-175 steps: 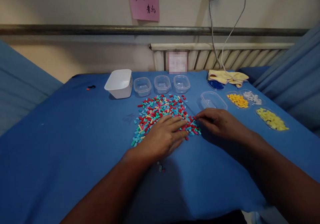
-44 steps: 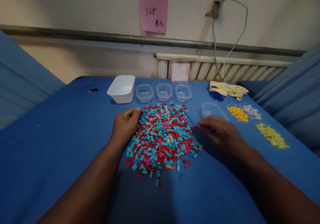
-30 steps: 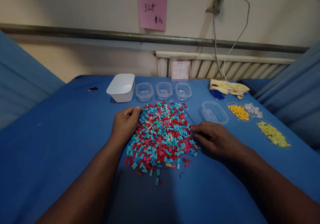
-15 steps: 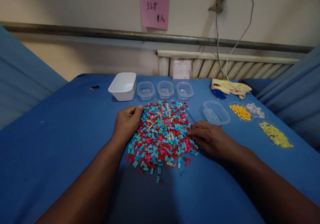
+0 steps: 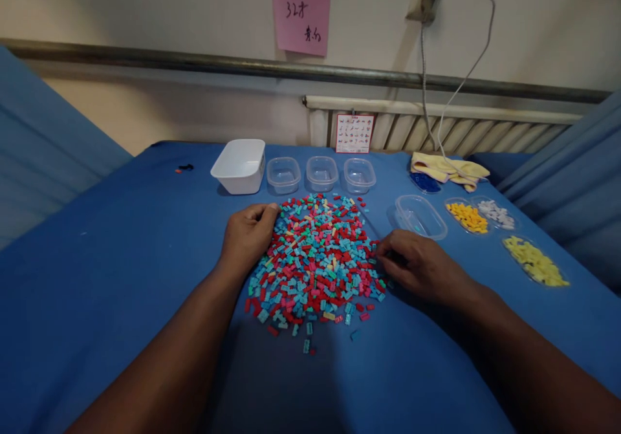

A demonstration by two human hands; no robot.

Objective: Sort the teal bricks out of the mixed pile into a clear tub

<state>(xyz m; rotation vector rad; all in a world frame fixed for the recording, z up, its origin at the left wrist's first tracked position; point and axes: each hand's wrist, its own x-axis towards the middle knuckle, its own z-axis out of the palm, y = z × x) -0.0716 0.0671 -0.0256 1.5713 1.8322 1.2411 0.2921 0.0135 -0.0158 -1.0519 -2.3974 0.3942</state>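
A broad pile of small toy building bricks (image 5: 315, 259), mostly red, pink, light blue and green with a few cream ones, lies spread on the blue cloth. Against its left edge rests my left hand (image 5: 250, 233), fingers curled and thumb laid along them; what it holds, if anything, is hidden. My right hand (image 5: 412, 262) hovers at the pile's right edge with thumb and fingertips brought together. Anything between those fingertips is too small to make out. Just beyond this hand stands a clear plastic tub (image 5: 421, 217) with a small green piece inside.
A white tub (image 5: 240, 167) and three clear tubs (image 5: 323, 174) line the back. To the right lie shallow trays of orange bricks (image 5: 466, 218), white bricks (image 5: 495, 214) and yellow bricks (image 5: 536, 262). A yellow cloth (image 5: 449, 170) partly covers blue bricks (image 5: 425, 182). A cable hangs behind.
My right hand has drawn back slightly to the right from the pile, its fingers now more pinched together. The left hand stays in place.
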